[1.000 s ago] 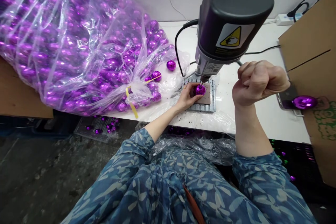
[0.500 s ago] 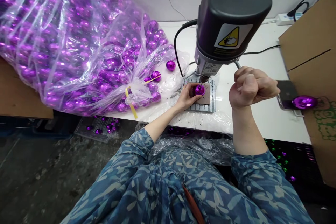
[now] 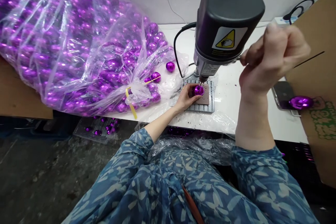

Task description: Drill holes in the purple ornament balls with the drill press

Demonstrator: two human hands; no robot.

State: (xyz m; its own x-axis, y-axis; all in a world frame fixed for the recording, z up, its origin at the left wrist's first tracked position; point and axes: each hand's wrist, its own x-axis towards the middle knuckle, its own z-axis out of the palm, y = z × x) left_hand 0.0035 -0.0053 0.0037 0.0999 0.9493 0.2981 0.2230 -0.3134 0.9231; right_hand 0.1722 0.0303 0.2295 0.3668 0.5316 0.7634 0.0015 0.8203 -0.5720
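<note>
A shiny purple faceted ball (image 3: 198, 90) sits on the brown pad of the drill press base (image 3: 209, 108). My left hand (image 3: 186, 98) grips this ball from the left, thumb in front and fingers behind. Straight above it is the drill press (image 3: 228, 17), its thin bit close to the top of the ball; whether they touch I cannot tell. To the right of the motor, my right hand (image 3: 274, 56) is closed around the drill press's lever, most of which the fingers hide.
A big clear bag (image 3: 78, 49) of purple balls fills the left. Two loose balls lie near its tied neck, one of them a purple ball (image 3: 170, 66). At right are a phone (image 3: 283, 94), another purple ball (image 3: 301, 102) and a cardboard box (image 3: 317, 77). A black cable (image 3: 176, 47) loops beside the drill.
My right hand has risen and moved right with the lever. The drill bit now shows more length above the ball, while my left hand stays around the ball.
</note>
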